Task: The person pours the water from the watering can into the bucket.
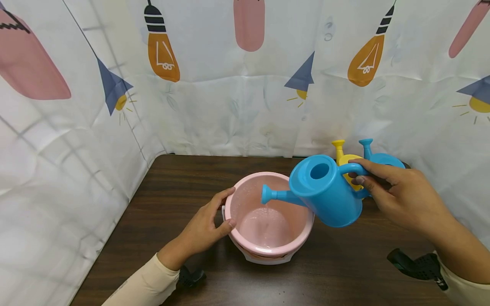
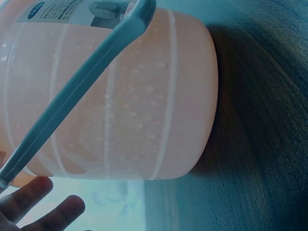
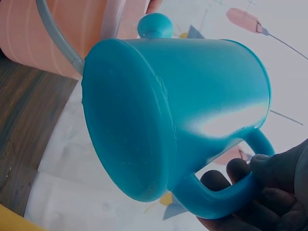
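Tilted toward the left, a blue watering can (image 1: pixel 325 191) has its spout over the inside of a pink bucket (image 1: pixel 269 250). My right hand (image 1: pixel 402 193) grips the can's handle, fingers wrapped around it in the right wrist view. Shallow, rippled water (image 1: pixel 266 227) shows at the bottom of the bucket. My left hand (image 1: pixel 204 227) rests on the bucket's left rim, thumb and index fingertip against it and fingers spread. In the left wrist view, droplets show through the bucket wall (image 2: pixel 139 106), and a grey carrying handle (image 2: pixel 82 89) crosses it.
Behind my right hand, a yellow watering can (image 1: pixel 338 148) and a second blue watering can (image 1: pixel 386 159) stand at the table's back right. The dark wooden table (image 1: pixel 183 182) ends against a patterned curtain (image 1: pixel 229 114) at the back and left.
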Available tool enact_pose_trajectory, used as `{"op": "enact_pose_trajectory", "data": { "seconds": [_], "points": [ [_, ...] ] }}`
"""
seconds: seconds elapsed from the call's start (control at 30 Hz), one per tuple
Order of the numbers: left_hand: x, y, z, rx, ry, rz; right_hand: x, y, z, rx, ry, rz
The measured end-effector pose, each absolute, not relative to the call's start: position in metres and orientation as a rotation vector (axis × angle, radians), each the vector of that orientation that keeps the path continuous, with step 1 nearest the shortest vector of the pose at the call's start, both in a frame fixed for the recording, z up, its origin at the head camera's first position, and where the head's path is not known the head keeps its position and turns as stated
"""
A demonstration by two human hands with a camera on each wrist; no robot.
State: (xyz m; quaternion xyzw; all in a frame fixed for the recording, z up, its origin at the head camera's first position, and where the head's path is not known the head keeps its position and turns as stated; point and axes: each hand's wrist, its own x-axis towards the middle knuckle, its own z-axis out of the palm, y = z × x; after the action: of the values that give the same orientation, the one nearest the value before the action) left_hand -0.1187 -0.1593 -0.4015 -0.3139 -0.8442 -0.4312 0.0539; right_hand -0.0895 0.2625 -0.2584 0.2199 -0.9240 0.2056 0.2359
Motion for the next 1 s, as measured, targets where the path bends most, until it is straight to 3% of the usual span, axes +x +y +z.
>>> {"op": "enact_pose_trajectory", "data": {
  "seconds": [1.0],
  "points": [
    [-0.1174,-0.1586,-0.4012,-0.949,-2.556,-1.318,-0.0904,0.262,-0.2583,0.591,-2.546,0.556]
  ]
}}
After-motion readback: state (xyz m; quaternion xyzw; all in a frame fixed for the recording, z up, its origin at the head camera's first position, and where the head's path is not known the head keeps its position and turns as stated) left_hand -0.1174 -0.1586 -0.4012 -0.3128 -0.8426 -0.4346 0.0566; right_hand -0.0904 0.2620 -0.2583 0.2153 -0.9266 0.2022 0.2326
